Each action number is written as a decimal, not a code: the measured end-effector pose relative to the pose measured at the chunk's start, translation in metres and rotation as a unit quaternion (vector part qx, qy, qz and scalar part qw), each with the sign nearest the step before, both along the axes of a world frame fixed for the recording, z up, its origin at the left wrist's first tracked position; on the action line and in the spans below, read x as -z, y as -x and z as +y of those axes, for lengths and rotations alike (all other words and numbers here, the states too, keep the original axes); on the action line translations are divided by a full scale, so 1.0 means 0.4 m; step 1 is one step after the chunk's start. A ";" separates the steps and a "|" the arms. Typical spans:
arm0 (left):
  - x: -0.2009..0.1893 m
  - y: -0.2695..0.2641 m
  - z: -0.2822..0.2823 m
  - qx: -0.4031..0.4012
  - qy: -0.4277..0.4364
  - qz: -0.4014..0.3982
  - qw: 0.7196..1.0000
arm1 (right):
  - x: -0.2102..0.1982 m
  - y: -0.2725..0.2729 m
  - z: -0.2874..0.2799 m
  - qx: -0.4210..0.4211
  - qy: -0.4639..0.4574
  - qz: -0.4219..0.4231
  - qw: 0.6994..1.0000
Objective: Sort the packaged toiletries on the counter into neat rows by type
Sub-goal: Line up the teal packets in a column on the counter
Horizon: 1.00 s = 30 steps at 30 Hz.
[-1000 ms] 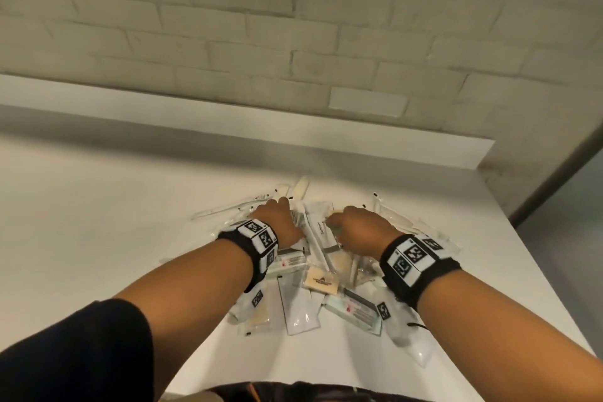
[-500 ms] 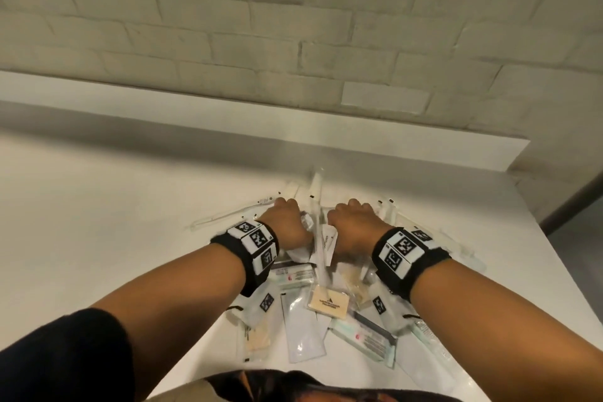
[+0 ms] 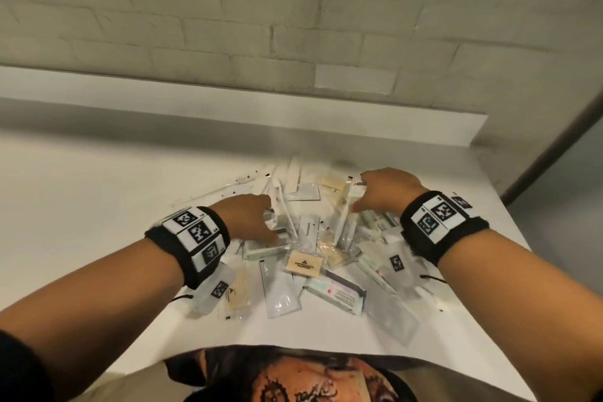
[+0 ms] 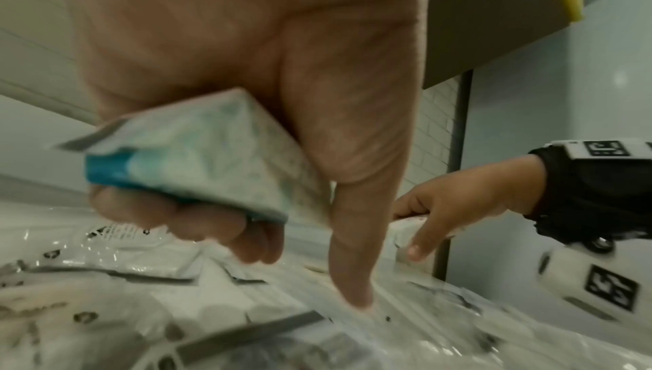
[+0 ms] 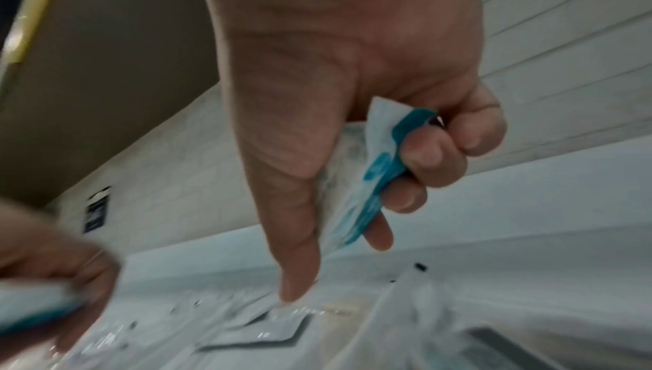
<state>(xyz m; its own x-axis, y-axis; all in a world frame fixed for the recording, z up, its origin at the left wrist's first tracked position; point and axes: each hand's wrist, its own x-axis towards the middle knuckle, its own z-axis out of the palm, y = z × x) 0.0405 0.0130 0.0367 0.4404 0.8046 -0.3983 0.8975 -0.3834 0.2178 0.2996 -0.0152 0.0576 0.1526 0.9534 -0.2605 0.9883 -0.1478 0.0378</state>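
Note:
A heap of packaged toiletries (image 3: 310,254) lies mid-counter: clear sachets, wrapped toothbrushes (image 3: 342,225), a tan soap box (image 3: 305,266) and a white toothpaste box (image 3: 336,295). My left hand (image 3: 248,219) hovers over the heap's left side. In the left wrist view its curled fingers (image 4: 219,222) grip a white and teal box (image 4: 197,153), with the thumb pointing down at the wrappers. My right hand (image 3: 381,192) is over the far right of the heap. Its fingers (image 5: 423,158) grip a white and teal packet (image 5: 370,181) against the palm.
The white counter (image 3: 98,206) runs along a raised ledge (image 3: 228,121) under a pale brick wall. Its right edge (image 3: 535,271) falls away beside my right forearm. Bare counter lies to the left of the heap and behind it.
My hands were close together over the middle of the heap. They have drawn apart: the left back and to the left, the right outward to the far right. Packets between them now show.

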 end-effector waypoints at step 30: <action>-0.017 0.197 -0.036 -0.183 -0.124 -0.314 0.923 | 0.050 0.003 0.039 0.138 -0.129 0.044 0.981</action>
<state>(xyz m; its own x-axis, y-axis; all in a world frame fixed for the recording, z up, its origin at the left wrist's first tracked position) -0.0384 -0.0014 0.0434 0.2029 0.9774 0.0592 0.7032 -0.1875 0.6858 0.2986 0.0003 0.0376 0.4025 0.9145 -0.0399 0.9069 -0.4043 -0.1188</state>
